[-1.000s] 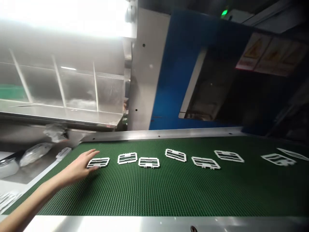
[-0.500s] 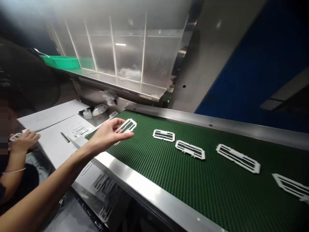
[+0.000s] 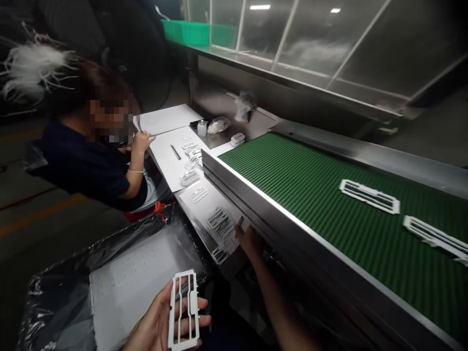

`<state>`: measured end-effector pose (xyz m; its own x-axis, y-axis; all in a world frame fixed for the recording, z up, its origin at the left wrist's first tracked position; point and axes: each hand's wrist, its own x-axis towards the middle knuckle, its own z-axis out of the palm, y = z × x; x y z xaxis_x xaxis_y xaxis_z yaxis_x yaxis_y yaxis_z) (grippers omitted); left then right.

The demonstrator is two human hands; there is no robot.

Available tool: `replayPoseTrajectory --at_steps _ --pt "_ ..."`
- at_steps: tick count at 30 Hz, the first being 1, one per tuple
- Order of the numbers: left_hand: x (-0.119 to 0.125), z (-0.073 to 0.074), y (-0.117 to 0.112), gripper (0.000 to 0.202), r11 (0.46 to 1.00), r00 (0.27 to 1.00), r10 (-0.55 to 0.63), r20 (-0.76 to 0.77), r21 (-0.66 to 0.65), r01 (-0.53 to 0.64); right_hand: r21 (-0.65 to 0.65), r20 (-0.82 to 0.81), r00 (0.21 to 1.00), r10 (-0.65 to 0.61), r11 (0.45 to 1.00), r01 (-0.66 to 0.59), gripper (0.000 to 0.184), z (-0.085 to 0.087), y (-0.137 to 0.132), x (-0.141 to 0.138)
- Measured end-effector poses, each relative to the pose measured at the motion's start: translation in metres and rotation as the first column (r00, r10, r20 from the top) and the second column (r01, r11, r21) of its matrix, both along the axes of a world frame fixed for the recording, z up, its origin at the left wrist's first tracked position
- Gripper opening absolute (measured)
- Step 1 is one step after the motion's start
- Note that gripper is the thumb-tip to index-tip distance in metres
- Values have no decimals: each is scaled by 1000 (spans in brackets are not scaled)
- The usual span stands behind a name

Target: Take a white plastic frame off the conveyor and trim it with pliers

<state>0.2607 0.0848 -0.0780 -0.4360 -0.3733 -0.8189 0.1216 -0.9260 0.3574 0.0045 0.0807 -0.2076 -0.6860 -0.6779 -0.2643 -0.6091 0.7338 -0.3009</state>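
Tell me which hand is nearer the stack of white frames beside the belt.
Right. The right hand rests at the edge of the stack of white frames; the left hand is lower down, holding a single white frame.

Your left hand [image 3: 164,324] low at the bottom edge, palm up, fingers [image 3: 199,321] loosely curled, thumb across the front, your right forearm stretched up and forward, right hand [image 3: 250,241] reaching away from you, fingers bent, grip state unclear.

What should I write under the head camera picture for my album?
Left hand holds a white plastic frame; right hand reaches beside the green conveyor belt.
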Motion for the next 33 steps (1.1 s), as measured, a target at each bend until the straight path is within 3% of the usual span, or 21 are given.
replayPoseTrajectory --at_steps 5,11,23,33 --pt "14 -6 -1 64 994 995 67 -79 91 -60 46 25 998 -51 998 50 34 -14 4 -4" --pt "15 -13 -6 64 991 991 32 -128 136 -14 43 51 995 -87 995 85 41 -22 -2 -13" --pt "8 -17 -1 60 989 993 -35 -113 137 50 82 118 991 -65 995 55 29 -17 -4 -13" --pt "8 -26 12 51 991 990 -114 -79 65 119 112 153 982 -111 989 94 35 -11 -10 1"
